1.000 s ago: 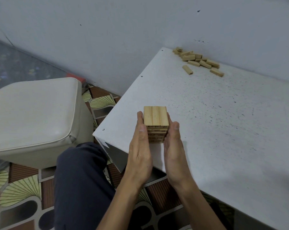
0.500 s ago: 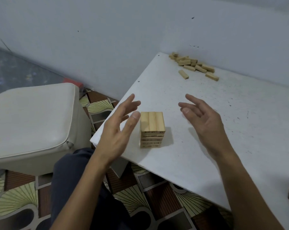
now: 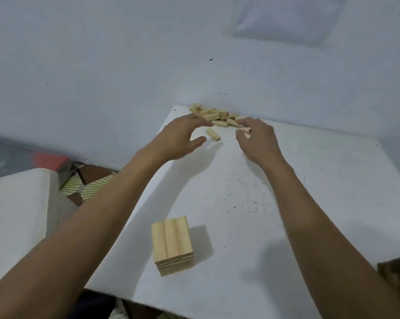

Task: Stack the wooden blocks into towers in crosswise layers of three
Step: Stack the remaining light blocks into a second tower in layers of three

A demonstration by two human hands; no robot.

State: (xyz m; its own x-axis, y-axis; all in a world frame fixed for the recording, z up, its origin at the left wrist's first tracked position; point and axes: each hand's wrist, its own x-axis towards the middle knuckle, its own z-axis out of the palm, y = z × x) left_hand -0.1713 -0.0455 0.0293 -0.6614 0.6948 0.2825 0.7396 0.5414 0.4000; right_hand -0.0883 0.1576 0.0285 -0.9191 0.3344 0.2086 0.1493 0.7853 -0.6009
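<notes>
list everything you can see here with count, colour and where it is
table: one, white, speckled
block tower: one, pale wood, near edge of the table, top layer of three
loose blocks: a heap, count unclear, pale wood, table's far corner
single block: one, pale wood, in front of the heap
cushioned seat: one, off-white, left of the table
floor tiles: brown and cream pattern, between seat and table
red object: one, beyond the seat
dark brown object: one, right edge of view, cut off
left hand: one, open, beside the single block
right hand: one, fingers curled at the heap, grip unclear
</notes>
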